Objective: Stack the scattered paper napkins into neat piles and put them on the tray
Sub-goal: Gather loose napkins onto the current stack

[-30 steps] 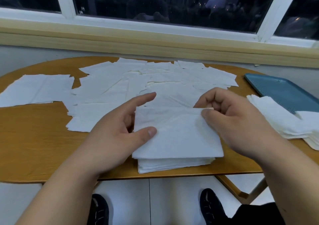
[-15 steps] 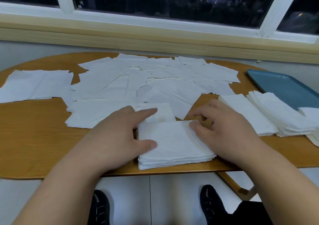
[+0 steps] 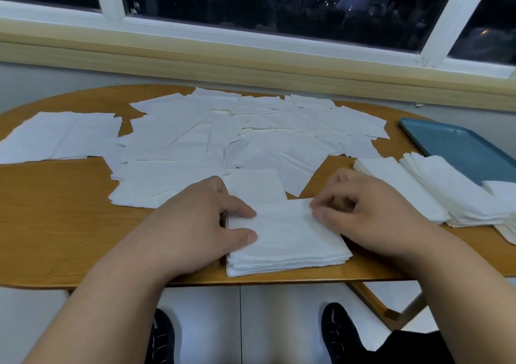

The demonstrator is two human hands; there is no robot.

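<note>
Mid-stack: squaring near pile (image 3: 287, 240) at front edge of wood-grain counter (image 3: 55, 224). Pinning its left edge with left hand (image 3: 195, 229), thumb and forefinger flat on top, slightly spread. Pinching its far-right corner with right hand (image 3: 371, 215), fingers (image 3: 324, 215) curled. Thin soft square tissue, layer edges slightly ragged; next probably a tap-align, then a two-handed lift. Right of pile: finished piles (image 3: 405, 193), fanned, side by side. Just beyond those: blue rectangular tray (image 3: 460, 145), dimpled surface, mostly bare. Beyond pile: loose napkins (image 3: 195, 140), flat, overlapping. Plenty left to gather.
</note>
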